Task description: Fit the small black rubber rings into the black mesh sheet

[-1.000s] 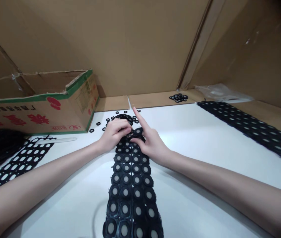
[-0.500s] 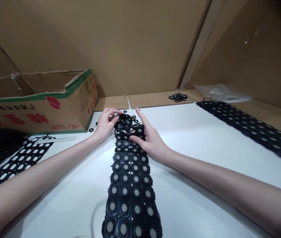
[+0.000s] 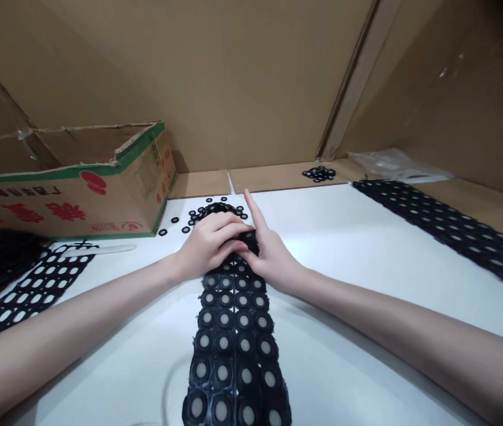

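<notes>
A long black rubber sheet of joined rings (image 3: pixel 225 342) runs up the middle of the white table towards its far end. Over that end, my left hand (image 3: pixel 213 244) is bent with thumb and fingertips drawn together; what lies between them is hidden. My right hand (image 3: pixel 273 257) grips the sheet's right edge near the far end, thumb over it and index finger pointing up, the other fingers out of sight. The two hands meet at the fingertips. Just beyond them is a pile of loose black rings (image 3: pixel 220 207), with several single rings scattered to its left.
A cardboard box (image 3: pixel 140 189) stands at the left. In front of it are a black heap (image 3: pixel 0 260), a perforated black sheet (image 3: pixel 34 284) and a pale strip (image 3: pixel 109 250). Another black sheet (image 3: pixel 447 231), a small ring pile (image 3: pixel 319 173) and a clear plastic bag (image 3: pixel 397 163) lie right.
My left hand has moved right and nearer, from the loose ring pile to the sheet's far end beside my right thumb. My right hand has hardly moved.
</notes>
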Demonstrator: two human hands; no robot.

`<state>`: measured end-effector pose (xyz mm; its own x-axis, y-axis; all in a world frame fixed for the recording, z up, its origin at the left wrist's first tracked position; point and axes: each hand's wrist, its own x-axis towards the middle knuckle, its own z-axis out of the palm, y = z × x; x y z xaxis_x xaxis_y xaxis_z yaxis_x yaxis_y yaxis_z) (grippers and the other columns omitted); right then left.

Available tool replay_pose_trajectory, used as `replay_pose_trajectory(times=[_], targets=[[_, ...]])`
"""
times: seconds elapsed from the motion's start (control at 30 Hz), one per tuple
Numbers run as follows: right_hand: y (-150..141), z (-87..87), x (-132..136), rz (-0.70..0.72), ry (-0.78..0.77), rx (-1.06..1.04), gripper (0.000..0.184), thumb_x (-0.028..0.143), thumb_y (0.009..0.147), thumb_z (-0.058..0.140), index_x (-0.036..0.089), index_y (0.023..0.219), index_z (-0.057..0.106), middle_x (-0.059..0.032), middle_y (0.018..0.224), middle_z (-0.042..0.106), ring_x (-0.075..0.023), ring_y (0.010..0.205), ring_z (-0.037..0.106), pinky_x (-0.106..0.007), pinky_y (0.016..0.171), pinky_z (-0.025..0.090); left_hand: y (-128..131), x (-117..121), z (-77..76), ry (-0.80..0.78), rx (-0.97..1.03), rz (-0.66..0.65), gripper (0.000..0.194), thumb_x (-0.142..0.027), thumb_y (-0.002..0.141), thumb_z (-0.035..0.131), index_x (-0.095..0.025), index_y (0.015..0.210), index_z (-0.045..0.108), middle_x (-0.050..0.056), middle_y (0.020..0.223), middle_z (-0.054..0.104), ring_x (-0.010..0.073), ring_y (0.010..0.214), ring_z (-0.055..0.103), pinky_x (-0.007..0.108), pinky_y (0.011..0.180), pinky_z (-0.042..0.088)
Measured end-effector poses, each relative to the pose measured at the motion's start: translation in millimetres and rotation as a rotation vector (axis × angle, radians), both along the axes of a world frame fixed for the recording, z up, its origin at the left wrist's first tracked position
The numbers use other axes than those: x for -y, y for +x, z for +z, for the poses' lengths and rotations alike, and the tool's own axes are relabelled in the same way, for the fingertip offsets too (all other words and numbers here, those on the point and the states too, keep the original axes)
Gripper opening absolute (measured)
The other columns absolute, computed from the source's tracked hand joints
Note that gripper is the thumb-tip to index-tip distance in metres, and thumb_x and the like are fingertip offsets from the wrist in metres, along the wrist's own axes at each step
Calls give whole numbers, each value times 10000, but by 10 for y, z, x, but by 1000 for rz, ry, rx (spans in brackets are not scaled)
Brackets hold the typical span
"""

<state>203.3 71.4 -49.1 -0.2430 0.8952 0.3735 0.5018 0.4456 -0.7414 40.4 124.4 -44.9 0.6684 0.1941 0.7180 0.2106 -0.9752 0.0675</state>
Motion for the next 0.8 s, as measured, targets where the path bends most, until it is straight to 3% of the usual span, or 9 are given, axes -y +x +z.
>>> replay_pose_trajectory(times=[0.13, 0.33, 0.47, 0.53, 0.63, 0.8], targets=[[-21, 15, 18, 20, 4, 80, 855, 95, 810, 433, 172, 1522, -34, -14, 695, 611, -148, 527, 478, -300, 613, 453, -2, 47, 18, -106, 44, 35, 169, -222, 926, 495, -144, 970, 638, 77, 890, 661, 177, 794, 588, 313, 735, 443], [-30, 18, 8, 37, 28, 124, 827, 98, 813, 450, 174, 1521, 28, 37, 576, 529, -136, 461, 388, -274, 565, 395, 48, 85, 56, -676, 239, 61, 189, -244, 879, 536, -141, 772, 653, 28, 736, 626, 152, 706, 567, 265, 681, 423], [-26, 20, 19, 50, 11, 73, 831, 81, 804, 458, 188, 1520, 49, 34, 592, 552, -141, 500, 432, -274, 614, 421, 21, -129, -14, -955, 479, 110, 177, -287, 826, 571, -146, 728, 612, 7, 654, 585, 127, 610, 531, 239, 610, 422], [-24, 24, 32, 71, 1, 38, 832, 64, 800, 453, 208, 1518, 59, 28, 620, 577, -145, 549, 475, -282, 672, 441, -46, -301, -64, -974, 661, 194, 211, -309, 834, 543, -151, 696, 569, 7, 625, 570, 113, 564, 513, 231, 590, 420], [-24, 33, 45, 74, -19, 12, 823, 70, 805, 454, 217, 1516, 68, 41, 602, 551, -146, 542, 452, -296, 686, 442, -170, -525, -120, -930, 766, 296, 154, -281, 831, 523, -159, 743, 557, -5, 645, 556, 98, 555, 498, 217, 586, 406], [-12, 42, 37, 49, -101, -68, 831, 115, 806, 503, 214, 1513, 76, 37, 622, 546, -151, 544, 446, -296, 611, 405, -231, -553, -102, -849, 632, 325, 110, -228, 738, 636, -163, 808, 691, 25, 822, 645, 141, 764, 565, 240, 690, 414]])
